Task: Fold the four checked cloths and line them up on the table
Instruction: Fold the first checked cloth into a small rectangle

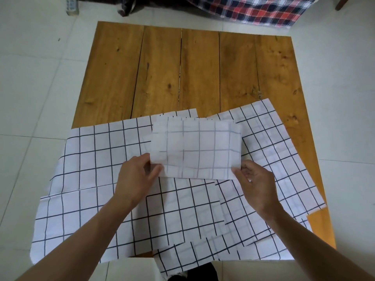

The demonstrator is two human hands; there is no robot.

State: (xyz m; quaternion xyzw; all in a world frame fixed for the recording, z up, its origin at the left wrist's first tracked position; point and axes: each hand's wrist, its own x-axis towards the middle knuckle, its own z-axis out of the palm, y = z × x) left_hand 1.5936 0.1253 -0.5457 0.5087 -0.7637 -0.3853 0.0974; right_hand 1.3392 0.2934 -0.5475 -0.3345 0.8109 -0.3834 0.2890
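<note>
Over the wooden table (194, 67), both hands pinch a folded cloth (195, 149).

A single head-worn wide-angle view looks steeply down and forward, from close above the near edge of the wooden table (198, 74). The table fills the centre toward 12 o'clock, white floor tiles (36, 88) bend around it, and both forearms enter from 6 o'clock.

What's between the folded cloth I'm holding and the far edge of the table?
In the head view, only bare wooden table lies between the folded cloth, held by the left hand and right hand, and the far edge.
</note>
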